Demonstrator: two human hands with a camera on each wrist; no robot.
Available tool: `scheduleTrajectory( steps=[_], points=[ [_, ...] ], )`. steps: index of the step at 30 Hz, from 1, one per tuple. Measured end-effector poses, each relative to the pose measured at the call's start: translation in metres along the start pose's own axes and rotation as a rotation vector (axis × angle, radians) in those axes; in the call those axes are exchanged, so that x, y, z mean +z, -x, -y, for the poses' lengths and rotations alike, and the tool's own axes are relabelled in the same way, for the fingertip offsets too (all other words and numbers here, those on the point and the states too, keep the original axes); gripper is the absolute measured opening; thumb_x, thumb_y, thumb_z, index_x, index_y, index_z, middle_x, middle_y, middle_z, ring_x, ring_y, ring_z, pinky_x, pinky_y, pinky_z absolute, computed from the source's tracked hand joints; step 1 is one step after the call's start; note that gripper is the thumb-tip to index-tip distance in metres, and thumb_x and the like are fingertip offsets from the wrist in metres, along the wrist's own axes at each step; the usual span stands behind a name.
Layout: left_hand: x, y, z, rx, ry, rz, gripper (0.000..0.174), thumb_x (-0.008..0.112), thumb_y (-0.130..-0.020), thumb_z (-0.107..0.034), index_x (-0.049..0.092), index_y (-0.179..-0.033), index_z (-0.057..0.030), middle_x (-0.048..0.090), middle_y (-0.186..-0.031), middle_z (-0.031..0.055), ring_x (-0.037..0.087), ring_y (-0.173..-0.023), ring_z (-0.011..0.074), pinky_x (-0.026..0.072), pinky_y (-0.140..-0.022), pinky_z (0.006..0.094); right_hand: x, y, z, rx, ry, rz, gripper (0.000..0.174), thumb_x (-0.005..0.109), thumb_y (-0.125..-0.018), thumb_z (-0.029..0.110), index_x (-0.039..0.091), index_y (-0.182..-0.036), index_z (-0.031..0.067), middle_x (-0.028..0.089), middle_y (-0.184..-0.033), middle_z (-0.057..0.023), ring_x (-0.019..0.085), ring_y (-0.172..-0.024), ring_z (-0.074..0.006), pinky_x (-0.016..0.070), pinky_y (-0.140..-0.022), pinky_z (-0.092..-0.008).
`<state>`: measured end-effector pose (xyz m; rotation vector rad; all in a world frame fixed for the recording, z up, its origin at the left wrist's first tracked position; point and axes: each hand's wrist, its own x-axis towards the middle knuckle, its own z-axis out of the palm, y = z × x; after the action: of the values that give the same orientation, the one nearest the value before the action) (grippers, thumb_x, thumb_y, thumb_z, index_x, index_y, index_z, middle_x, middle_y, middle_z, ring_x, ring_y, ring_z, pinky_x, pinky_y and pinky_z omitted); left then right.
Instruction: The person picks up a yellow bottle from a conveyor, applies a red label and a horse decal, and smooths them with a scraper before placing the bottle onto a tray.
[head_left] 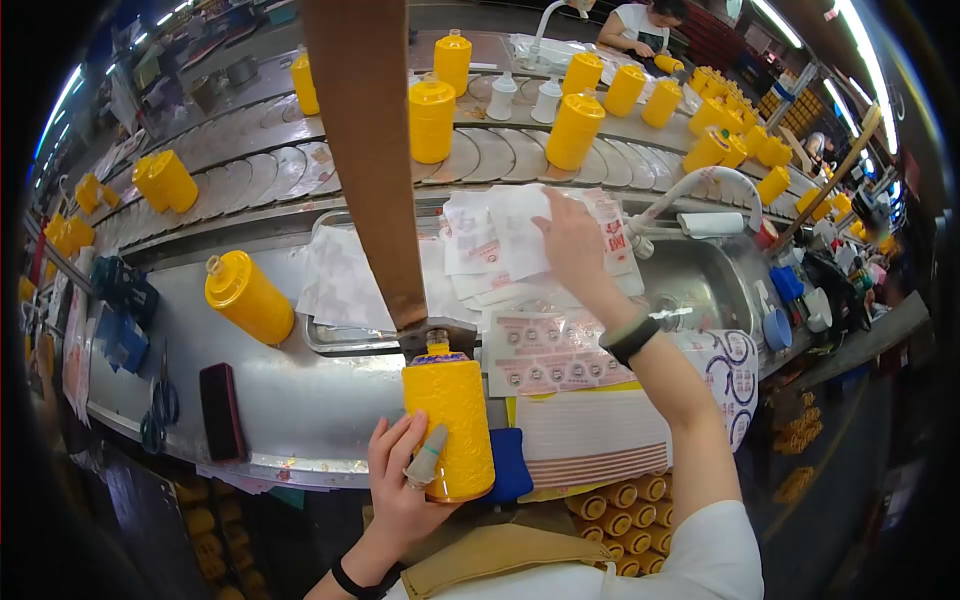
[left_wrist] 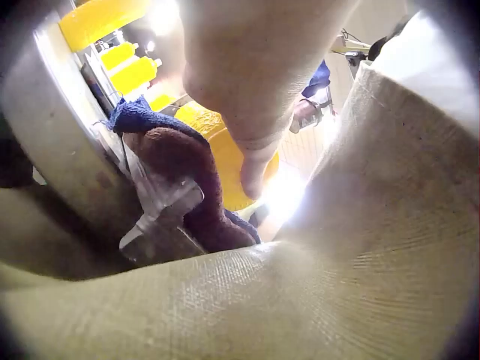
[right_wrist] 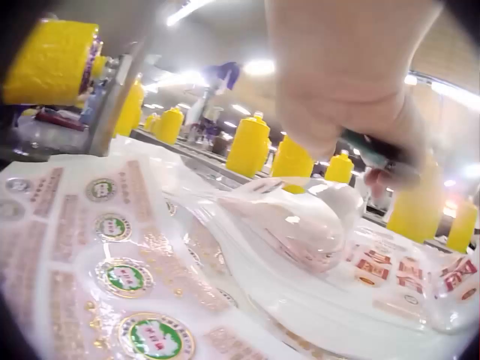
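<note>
My left hand grips a yellow bottle with an embossed body and purple-blue marks on its shoulder. The bottle stands upright near the bench's front edge, its neck in front of a brown post. A grey finger cot with a green band covers one finger of this hand. My right hand reaches over a pile of printed decal sheets and pinches the edge of a white sheet. In the right wrist view that sheet curls up under the fingers.
A brown post rises between the hands. A second yellow bottle, a phone and scissors lie left. Behind, a conveyor carries several yellow bottles. A sink with a tap is at right.
</note>
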<state>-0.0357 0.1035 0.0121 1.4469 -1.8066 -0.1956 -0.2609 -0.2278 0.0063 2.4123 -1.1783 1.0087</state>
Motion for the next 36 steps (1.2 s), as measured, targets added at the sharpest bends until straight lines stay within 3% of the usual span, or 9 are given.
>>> scheduleTrajectory(
  steps=[2,6,9,12,15,16,20,33,36],
  points=[
    [0.0,0.001,0.001,-0.002,0.0,-0.001,0.08,0.094,-0.067,-0.039,0.065,-0.133,-0.0065,0.054,-0.145,0.013,0.051,-0.131,0.0348,0.0374,-0.112,0.0581,0.012,0.002,-0.014,0.658,0.119,0.368,0.051,0.067,-0.092,0.037,0.062,-0.131,0.0047,0.068,-0.118,-0.015,0.063,-0.112,-0.0369,0.049,-0.096,-0.0497],
    [0.001,0.001,0.003,0.038,-0.041,-0.004,0.09,0.098,-0.061,-0.037,0.059,-0.137,-0.0093,0.051,-0.145,0.0125,0.051,-0.131,0.035,0.0362,-0.114,0.0581,0.04,0.013,-0.06,0.719,-0.027,0.5,0.057,0.068,-0.09,0.044,0.063,-0.128,0.0012,0.066,-0.125,-0.0197,0.062,-0.119,-0.0388,0.0493,-0.099,-0.0495],
    [-0.001,0.0,0.003,0.034,-0.028,0.007,0.091,0.098,-0.061,-0.037,0.058,-0.137,-0.0092,0.051,-0.145,0.0127,0.052,-0.13,0.0346,0.0365,-0.114,0.0581,0.018,-0.017,-0.056,0.612,-0.134,0.481,0.049,0.065,-0.092,0.036,0.065,-0.124,-0.0001,0.069,-0.119,-0.0234,0.066,-0.11,-0.0392,0.0519,-0.093,-0.0496],
    [0.0,-0.001,0.002,0.045,-0.031,-0.009,0.091,0.098,-0.061,-0.038,0.058,-0.138,-0.0092,0.052,-0.145,0.013,0.052,-0.13,0.0348,0.0372,-0.113,0.0582,-0.007,-0.042,-0.041,0.609,-0.339,0.362,0.035,0.06,-0.092,0.027,0.069,-0.115,0.0016,0.071,-0.086,-0.0219,0.072,-0.091,-0.0363,0.0539,-0.083,-0.047],
    [-0.001,-0.001,0.004,0.064,-0.033,-0.012,0.091,0.098,-0.061,-0.039,0.059,-0.138,-0.009,0.052,-0.144,0.0132,0.053,-0.13,0.0351,0.0375,-0.113,0.0582,0.001,-0.042,-0.071,0.809,-0.708,0.343,0.035,0.06,-0.093,0.027,0.069,-0.116,0.0024,0.069,-0.08,-0.0182,0.072,-0.087,-0.0273,0.0551,-0.08,-0.0398],
    [-0.001,-0.001,0.004,0.064,-0.034,-0.014,0.091,0.098,-0.061,-0.039,0.059,-0.138,-0.009,0.052,-0.144,0.0132,0.053,-0.13,0.0351,0.0375,-0.113,0.0582,-0.007,-0.045,-0.074,0.889,-0.801,0.335,0.032,0.059,-0.095,0.023,0.068,-0.117,0.0018,0.07,-0.086,-0.0125,0.07,-0.085,-0.0189,0.0556,-0.074,-0.0338],
    [0.0,0.0,0.002,0.059,-0.028,-0.023,0.086,0.096,-0.064,-0.039,0.061,-0.136,-0.008,0.053,-0.145,0.0139,0.052,-0.13,0.0357,0.0376,-0.112,0.0584,-0.037,-0.034,-0.074,0.997,-1.252,0.22,0.031,0.057,-0.099,0.011,0.064,-0.127,0.003,0.07,-0.107,-0.0063,0.069,-0.092,-0.0178,0.0607,-0.069,-0.0367],
    [0.002,-0.001,-0.004,0.098,-0.035,0.012,0.099,0.098,-0.061,-0.032,0.051,-0.145,-0.0089,0.048,-0.149,0.0175,0.047,-0.134,0.0412,0.0354,-0.116,0.0551,-0.188,0.097,-0.049,1.149,-1.309,-0.159,0.034,0.058,-0.104,0.02,0.059,-0.135,0.005,0.069,-0.119,-0.0083,0.069,-0.101,-0.0181,0.0618,-0.081,-0.0373],
    [0.005,0.0,-0.002,0.084,-0.059,-0.033,0.097,0.097,-0.064,-0.041,0.054,-0.144,-0.007,0.05,-0.147,0.0169,0.049,-0.132,0.0416,0.039,-0.113,0.0554,-0.212,0.14,-0.052,1.181,-1.296,-0.298,0.034,0.058,-0.104,0.018,0.059,-0.135,0.0044,0.068,-0.119,-0.0078,0.068,-0.105,-0.0193,0.0606,-0.082,-0.0385]
  ],
)
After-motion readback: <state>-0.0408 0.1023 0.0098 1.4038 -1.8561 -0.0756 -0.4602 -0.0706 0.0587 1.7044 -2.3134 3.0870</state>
